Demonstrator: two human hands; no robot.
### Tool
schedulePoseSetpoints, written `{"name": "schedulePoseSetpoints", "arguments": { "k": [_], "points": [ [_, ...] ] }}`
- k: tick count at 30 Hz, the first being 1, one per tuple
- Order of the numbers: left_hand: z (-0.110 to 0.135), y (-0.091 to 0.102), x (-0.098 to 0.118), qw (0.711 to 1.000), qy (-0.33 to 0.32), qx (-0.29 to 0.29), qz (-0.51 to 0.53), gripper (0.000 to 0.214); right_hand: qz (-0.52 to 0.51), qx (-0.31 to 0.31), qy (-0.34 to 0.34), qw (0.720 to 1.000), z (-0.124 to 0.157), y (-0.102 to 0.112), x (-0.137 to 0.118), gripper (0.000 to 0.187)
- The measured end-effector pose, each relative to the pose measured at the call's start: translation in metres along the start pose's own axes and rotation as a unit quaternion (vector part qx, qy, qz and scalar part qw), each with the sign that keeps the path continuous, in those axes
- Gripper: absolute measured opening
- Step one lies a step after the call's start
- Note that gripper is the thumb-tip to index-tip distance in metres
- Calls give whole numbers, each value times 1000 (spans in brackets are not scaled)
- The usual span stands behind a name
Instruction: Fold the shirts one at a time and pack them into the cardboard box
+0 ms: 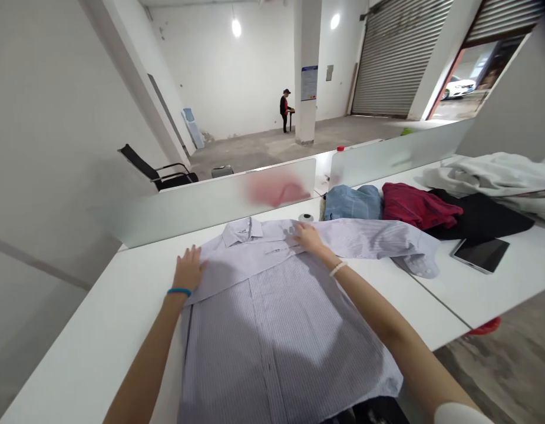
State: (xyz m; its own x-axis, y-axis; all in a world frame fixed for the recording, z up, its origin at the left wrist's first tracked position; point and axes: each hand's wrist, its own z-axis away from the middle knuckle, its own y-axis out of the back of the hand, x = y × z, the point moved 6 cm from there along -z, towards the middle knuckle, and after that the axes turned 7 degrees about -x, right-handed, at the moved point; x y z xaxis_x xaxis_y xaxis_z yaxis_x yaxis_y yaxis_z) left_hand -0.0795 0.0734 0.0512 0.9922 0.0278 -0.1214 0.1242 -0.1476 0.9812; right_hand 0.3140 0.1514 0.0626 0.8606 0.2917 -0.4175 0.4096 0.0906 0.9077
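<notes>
A pale lilac striped button-up shirt [263, 318] lies front up on the white table, its collar pointing away from me. One sleeve is laid across the chest, while the other sleeve [365, 235] stretches out to the right. My left hand [190, 270] rests at the left side of the shirt, where the folded sleeve bends, fingers spread. My right hand [308, 237] lies on the right shoulder, its fingers extended over the cloth. The shirt's hem hangs toward my body at the bottom of the view.
Blue cloth [352, 203], a dark red garment [416, 205], black cloth [497, 215] and white fabric [497, 172] lie along the right. A tablet-like device [482, 253] sits nearer. Frosted dividers [219, 203] edge the table. A person [284, 111] stands far behind.
</notes>
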Motion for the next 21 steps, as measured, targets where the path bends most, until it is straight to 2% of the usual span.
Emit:
{"name": "schedulePoseSetpoints", "arguments": {
  "k": [2,4,6,7,10,12,14,17,19,21],
  "points": [
    [17,-19,22,998,-35,-44,18,60,12,-6,25,1000,6,-26,-7,41],
    [33,-37,31,994,-37,-95,39,63,22,-15,45,999,14,-46,-11,40],
    [43,-49,28,991,-20,-121,52,65,24,-11,60,998,21,-52,-8,41],
    [46,-52,25,991,-19,-125,54,65,16,5,64,998,24,-47,-3,41],
    [47,-50,15,990,-27,-132,43,63,-24,100,31,994,39,-10,35,37],
    [45,-46,12,987,-11,-156,23,64,-35,165,-37,985,62,25,78,36],
    [42,-39,17,983,8,-181,2,66,-28,219,-131,967,97,59,129,38],
    [36,-25,49,984,-25,-173,14,68,-13,296,-305,905,161,96,196,41],
    [36,-17,83,984,-84,-145,56,66,-6,311,-382,870,193,103,223,42],
    [40,-14,117,978,-139,-117,98,63,-4,298,-419,858,210,101,236,45]
  ]
}}
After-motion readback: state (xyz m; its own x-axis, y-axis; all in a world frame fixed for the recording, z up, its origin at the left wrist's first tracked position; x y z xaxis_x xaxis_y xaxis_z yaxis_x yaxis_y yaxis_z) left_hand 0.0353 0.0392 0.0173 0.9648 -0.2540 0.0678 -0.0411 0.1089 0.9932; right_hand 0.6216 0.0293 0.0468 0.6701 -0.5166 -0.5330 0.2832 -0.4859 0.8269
